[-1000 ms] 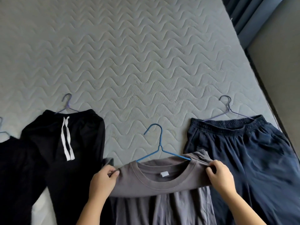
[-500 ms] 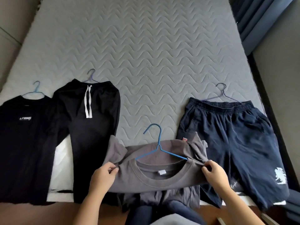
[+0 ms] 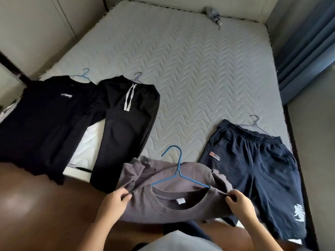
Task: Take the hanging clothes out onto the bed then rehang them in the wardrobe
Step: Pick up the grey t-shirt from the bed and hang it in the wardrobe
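Compared with the earlier frame, the view has pulled back and up: the far edge of the bed (image 3: pixel 190 69), a small grey bundle (image 3: pixel 213 15) at that edge, and the brown floor (image 3: pixel 36 205) at the near side are now visible. The grey T-shirt (image 3: pixel 172 205) has come up from the mattress toward the person; both hands keep the same grip at its shoulders.

Left hand (image 3: pixel 113 200): fingers (image 3: pixel 126 197) clamped on the left shoulder of the grey T-shirt, beside the collar. Right hand (image 3: pixel 239 201): fingers (image 3: pixel 229 197) pinched on the right shoulder, just beside the end of the blue hanger (image 3: pixel 178 175). The hanger sits inside the neckline, hook pointing away from the person. The shirt spans the gap between both hands, over the near edge of the bed.

Lying flat on the bed, each on its own hanger:
- black T-shirt (image 3: pixel 45 124), far left;
- black trousers (image 3: pixel 125 133) with white drawstring, beside it;
- navy shorts (image 3: pixel 253 169), right, partly under the grey T-shirt's sleeve.
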A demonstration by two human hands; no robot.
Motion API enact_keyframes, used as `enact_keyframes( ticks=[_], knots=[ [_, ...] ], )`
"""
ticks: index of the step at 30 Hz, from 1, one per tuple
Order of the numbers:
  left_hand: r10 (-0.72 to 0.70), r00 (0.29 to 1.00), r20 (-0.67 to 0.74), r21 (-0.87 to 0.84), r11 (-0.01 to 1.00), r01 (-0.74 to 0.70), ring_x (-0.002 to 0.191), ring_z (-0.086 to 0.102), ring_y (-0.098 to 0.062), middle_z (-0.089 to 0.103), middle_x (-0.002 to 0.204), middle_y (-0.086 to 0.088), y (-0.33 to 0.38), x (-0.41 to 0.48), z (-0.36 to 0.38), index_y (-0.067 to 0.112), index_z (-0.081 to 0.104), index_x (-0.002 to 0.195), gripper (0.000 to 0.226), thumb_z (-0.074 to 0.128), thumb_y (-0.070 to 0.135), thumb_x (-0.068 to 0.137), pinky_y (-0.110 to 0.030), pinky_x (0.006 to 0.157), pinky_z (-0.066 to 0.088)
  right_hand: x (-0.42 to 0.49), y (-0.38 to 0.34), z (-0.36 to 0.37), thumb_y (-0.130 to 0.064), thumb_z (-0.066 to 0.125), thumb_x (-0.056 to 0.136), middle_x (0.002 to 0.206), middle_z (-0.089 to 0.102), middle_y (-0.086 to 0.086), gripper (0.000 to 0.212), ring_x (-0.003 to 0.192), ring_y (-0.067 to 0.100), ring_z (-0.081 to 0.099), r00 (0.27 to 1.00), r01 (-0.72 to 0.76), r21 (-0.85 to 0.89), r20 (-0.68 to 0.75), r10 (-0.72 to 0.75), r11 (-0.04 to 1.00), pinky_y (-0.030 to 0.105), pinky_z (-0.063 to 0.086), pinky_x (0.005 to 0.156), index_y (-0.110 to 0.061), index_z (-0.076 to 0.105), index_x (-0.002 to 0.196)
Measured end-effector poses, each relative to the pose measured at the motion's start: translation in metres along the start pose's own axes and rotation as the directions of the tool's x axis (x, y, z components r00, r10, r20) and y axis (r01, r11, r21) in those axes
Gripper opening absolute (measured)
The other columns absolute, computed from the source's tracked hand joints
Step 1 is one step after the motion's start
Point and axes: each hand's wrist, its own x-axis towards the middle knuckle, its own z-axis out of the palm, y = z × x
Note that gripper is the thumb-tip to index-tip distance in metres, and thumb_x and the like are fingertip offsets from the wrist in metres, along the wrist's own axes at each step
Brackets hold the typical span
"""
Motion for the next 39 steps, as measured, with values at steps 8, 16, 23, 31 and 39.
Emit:
enact_keyframes(
  ticks=[8,16,23,31,39],
  knots=[
    [-0.123,0.968,-0.218,-0.214,0.974,0.076,0.084,0.064,-0.032,0.067,0.073,-0.013,-0.158,-0.112,-0.034,0.035,0.040,0.054,0.044,0.066,0.011,0.080,-0.028,0.065,0.034,-0.091,-0.078,0.062,-0.012,0.064,0.079,0.083,0.068,0.018,0.007,0.081,0.032,0.061,0.961,0.278,-0.125,0.037,-0.276,0.952,0.031,0.034,0.063,-0.010,0.059,0.074],
    [-0.416,0.782,-0.465,-0.405,0.885,0.230,0.088,0.063,-0.035,0.069,0.089,-0.021,-0.284,-0.234,-0.079,0.007,0.064,0.078,0.009,0.064,0.015,0.082,-0.032,0.068,0.036,-0.182,-0.210,0.142,-0.007,0.060,0.081,0.071,0.058,0.009,0.015,0.072,0.027,0.052,0.771,0.625,-0.092,0.226,-0.595,0.775,0.031,0.034,0.062,-0.018,0.054,0.072],
    [-0.514,0.531,-0.673,-0.423,0.857,0.293,0.098,0.058,-0.035,0.066,0.104,-0.018,-0.364,-0.296,-0.148,0.001,0.061,0.104,0.028,0.054,0.023,0.089,-0.033,0.077,0.041,-0.262,-0.357,0.219,-0.005,0.061,0.081,0.068,0.057,0.007,0.009,0.073,0.026,0.052,0.500,0.853,-0.025,0.332,-0.800,0.522,0.030,0.035,0.066,-0.011,0.057,0.075],
    [-0.547,0.299,-0.782,-0.455,0.829,0.326,0.086,0.056,-0.023,0.052,0.087,0.000,-0.460,-0.302,-0.280,0.009,0.056,0.098,0.022,0.047,0.028,0.092,-0.029,0.072,0.037,-0.334,-0.531,0.319,-0.006,0.062,0.081,0.073,0.061,0.005,0.006,0.068,0.018,0.053,0.249,0.945,0.100,0.392,-0.886,0.310,0.027,0.040,0.060,-0.012,0.063,0.079],
    [-0.415,0.110,-0.903,-0.346,0.856,0.384,0.082,0.051,-0.019,0.062,0.098,-0.009,-0.556,-0.273,-0.475,0.011,0.058,0.100,0.019,0.049,0.025,0.091,-0.030,0.074,0.036,-0.396,-0.729,0.396,-0.017,0.066,0.082,0.080,0.063,0.010,0.011,0.077,0.025,0.056,0.107,0.954,0.226,0.362,-0.926,0.199,0.031,0.039,0.062,-0.006,0.066,0.084]
  ],
)
